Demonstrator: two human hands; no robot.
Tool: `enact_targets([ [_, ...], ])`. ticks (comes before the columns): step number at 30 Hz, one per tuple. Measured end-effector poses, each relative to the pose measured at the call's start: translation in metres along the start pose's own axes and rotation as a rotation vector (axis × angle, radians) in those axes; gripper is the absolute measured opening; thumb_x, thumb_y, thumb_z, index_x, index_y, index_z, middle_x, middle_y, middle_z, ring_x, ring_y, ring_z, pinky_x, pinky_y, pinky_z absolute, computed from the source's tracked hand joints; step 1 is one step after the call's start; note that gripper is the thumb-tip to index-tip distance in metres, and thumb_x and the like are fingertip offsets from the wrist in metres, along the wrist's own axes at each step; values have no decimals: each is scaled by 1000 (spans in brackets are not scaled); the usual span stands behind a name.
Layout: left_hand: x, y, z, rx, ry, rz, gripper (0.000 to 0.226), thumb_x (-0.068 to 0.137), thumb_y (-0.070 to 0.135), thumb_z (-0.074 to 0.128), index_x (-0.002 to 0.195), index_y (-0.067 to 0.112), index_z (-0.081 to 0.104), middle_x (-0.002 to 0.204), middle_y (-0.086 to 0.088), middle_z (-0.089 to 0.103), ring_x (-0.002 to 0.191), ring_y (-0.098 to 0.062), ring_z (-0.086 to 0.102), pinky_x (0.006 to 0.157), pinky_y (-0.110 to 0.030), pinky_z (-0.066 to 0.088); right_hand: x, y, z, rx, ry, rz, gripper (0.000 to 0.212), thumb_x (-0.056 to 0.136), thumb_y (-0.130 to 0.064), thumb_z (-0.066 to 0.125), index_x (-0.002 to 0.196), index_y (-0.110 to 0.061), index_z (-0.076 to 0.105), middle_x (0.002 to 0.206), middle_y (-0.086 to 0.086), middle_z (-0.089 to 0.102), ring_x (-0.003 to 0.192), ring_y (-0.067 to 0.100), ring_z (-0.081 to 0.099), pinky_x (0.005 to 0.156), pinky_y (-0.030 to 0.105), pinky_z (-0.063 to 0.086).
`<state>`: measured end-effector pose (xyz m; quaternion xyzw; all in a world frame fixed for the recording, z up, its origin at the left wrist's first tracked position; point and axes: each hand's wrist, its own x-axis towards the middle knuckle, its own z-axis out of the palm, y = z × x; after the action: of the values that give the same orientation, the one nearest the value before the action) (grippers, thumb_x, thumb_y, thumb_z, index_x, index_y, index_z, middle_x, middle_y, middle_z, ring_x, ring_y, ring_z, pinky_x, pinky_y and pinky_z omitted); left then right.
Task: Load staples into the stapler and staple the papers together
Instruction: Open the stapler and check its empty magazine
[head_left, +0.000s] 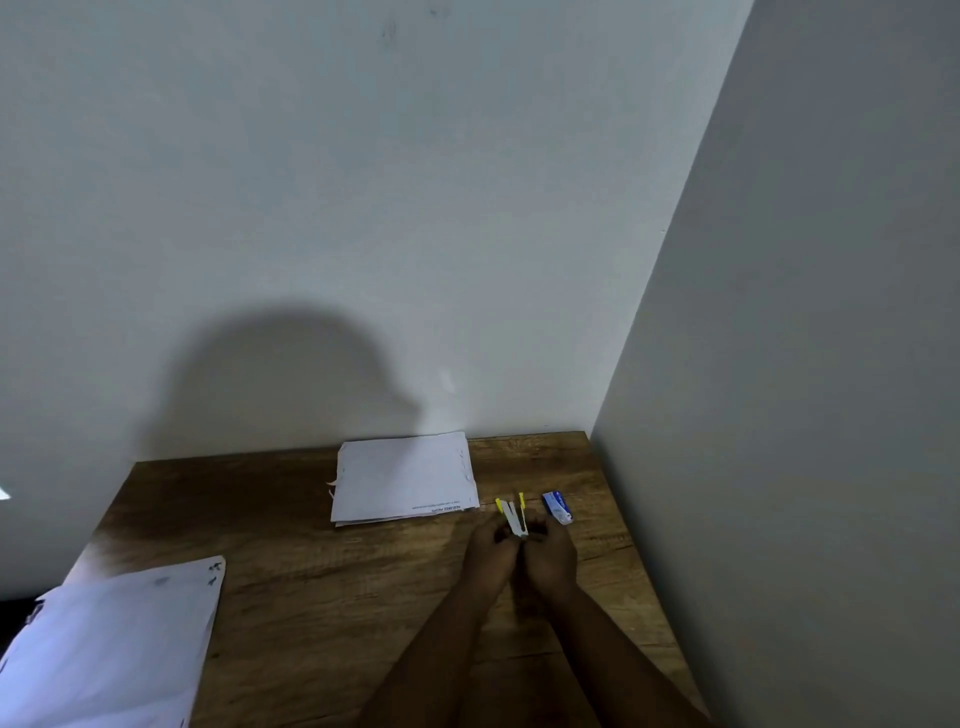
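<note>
A small yellow and silver stapler (513, 514) is hinged open in a V, held between both hands over the wooden table (322, 582). My left hand (491, 553) grips its left side and my right hand (551, 557) grips its right side, fingers closed around its base. A blue and white staple box (557, 507) lies on the table just right of the stapler. A stack of white papers (405, 477) lies at the back of the table, left of the stapler. Whether staples sit in the stapler is too small to tell.
A second stack of white papers (114, 644) lies at the table's front left corner, overhanging the edge. Walls close the table in at the back (363, 208) and on the right (805, 364).
</note>
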<state>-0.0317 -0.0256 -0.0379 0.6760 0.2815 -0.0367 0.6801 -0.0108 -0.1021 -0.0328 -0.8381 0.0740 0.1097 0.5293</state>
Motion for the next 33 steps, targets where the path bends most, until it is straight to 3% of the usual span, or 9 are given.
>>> enact_targets([
  [2,-7,-5,-2,-51,41,-7,25,89,7,57,108,13,70,99,-8,71,99,-25,67,78,-29,52,-9,1,3,44,69,26,22,83,-6,64,104,-9,71,102,9,73,94,24,66,85,32,52],
  [7,-19,-14,-22,-116,144,61,23,90,13,61,112,11,67,105,-9,72,97,-24,67,73,-24,52,-32,-1,2,121,43,-46,29,74,-1,73,99,-10,64,86,-2,67,77,13,63,55,10,43],
  [10,-25,-16,-39,-54,189,145,28,82,22,75,108,12,68,97,-4,72,88,-17,67,58,-8,46,-49,-1,9,97,-35,-151,35,75,-1,72,106,-17,62,87,-5,67,79,12,63,59,10,46],
  [14,-34,-21,-59,102,230,226,8,85,18,71,89,11,69,78,-5,69,74,-16,64,60,-20,44,-68,-3,26,147,-162,-173,34,77,6,68,105,-13,66,94,8,72,87,25,69,72,35,60],
  [16,-35,-27,-72,147,210,234,20,89,13,65,69,14,63,64,-2,61,65,-14,58,58,-24,40,-73,-4,31,253,-180,-133,24,83,3,63,103,-10,66,97,16,70,91,34,68,76,45,58],
  [21,-45,-39,-98,126,100,243,11,90,6,62,95,5,72,81,0,70,71,0,62,60,-7,44,-76,-7,38,360,-214,-113,21,91,-6,58,111,-12,61,99,3,69,91,20,68,76,32,58],
  [25,-54,-39,-106,143,59,280,13,91,13,62,93,5,72,85,-9,74,75,-9,63,64,-17,45,-77,-5,35,282,-277,-161,22,87,3,59,89,-16,69,80,5,68,80,23,63,71,32,50],
  [29,-60,-39,-109,191,59,315,16,91,18,62,75,18,65,64,2,64,59,-4,58,58,-27,44,-76,-4,33,236,-328,-202,14,87,2,61,97,-4,68,74,4,62,75,18,59,68,30,49],
  [33,-64,-39,-113,203,49,272,21,92,18,59,81,1,64,65,-4,64,58,-15,61,48,-24,49,-82,-3,33,242,-340,-198,16,87,4,60,101,0,66,82,10,63,76,18,62,65,24,54],
])
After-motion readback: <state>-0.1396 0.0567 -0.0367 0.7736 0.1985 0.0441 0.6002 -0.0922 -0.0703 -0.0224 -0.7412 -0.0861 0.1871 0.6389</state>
